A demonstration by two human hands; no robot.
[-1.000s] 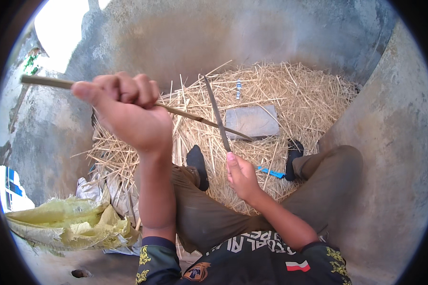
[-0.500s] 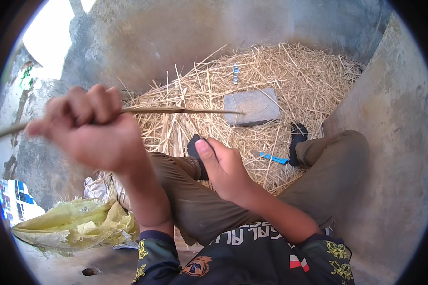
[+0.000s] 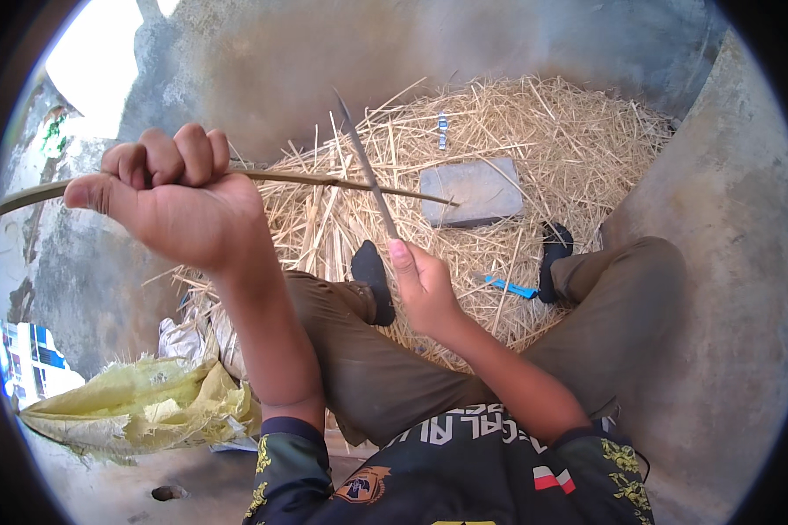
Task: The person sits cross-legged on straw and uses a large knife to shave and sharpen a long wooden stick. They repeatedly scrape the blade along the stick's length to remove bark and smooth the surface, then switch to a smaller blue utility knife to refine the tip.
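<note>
Thin stick: held in the left hand, fingers curled tight. Right hand, also closed, grips a long blade crossing it in my view; contact I can't tell. Farther off, its tip overlaps a grey block on straw.

The dark shirt bears bold white block lettering across its front, in rows broken by folds. On one side of the front, below the lettering, sits an orange badge with a dark emblem; on the other, a red-and-white flag mark. A blue-and-white wrapper carries print too small to read.
</note>
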